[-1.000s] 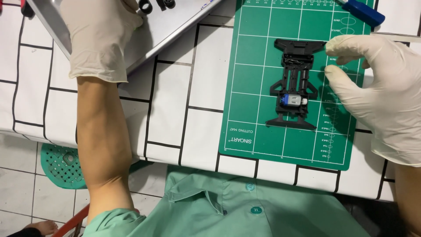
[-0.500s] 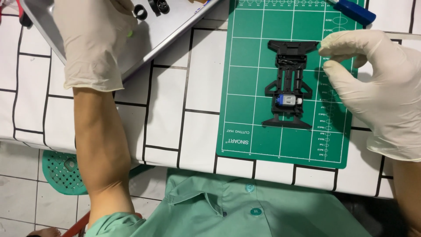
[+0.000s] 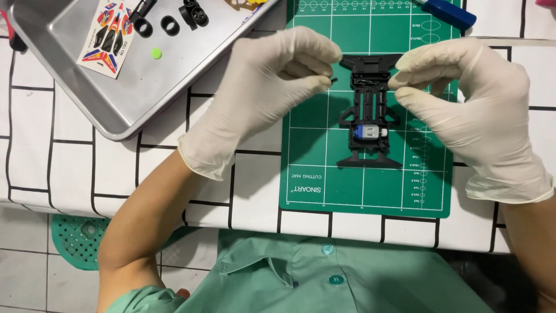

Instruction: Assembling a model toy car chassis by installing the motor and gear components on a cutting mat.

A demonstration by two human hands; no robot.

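My gloved left hand (image 3: pixel 263 95) pinches a tiny black pin (image 3: pixel 332 79) just left of the black toy-car chassis (image 3: pixel 369 113), center-right of frame on the green cutting mat (image 3: pixel 313 174); right hand (image 3: pixel 472 110), fingers pressed together, touches the chassis's top end. Best kept level & lined up w/ the side hole, chassis steadied. Upper left: metal tray (image 3: pixel 116 110) w/ black tyres (image 3: pixel 156 26), sticker sheet (image 3: pixel 108 30). Blue screwdriver (image 3: pixel 449 13) top right. Nothing blocks the approach.
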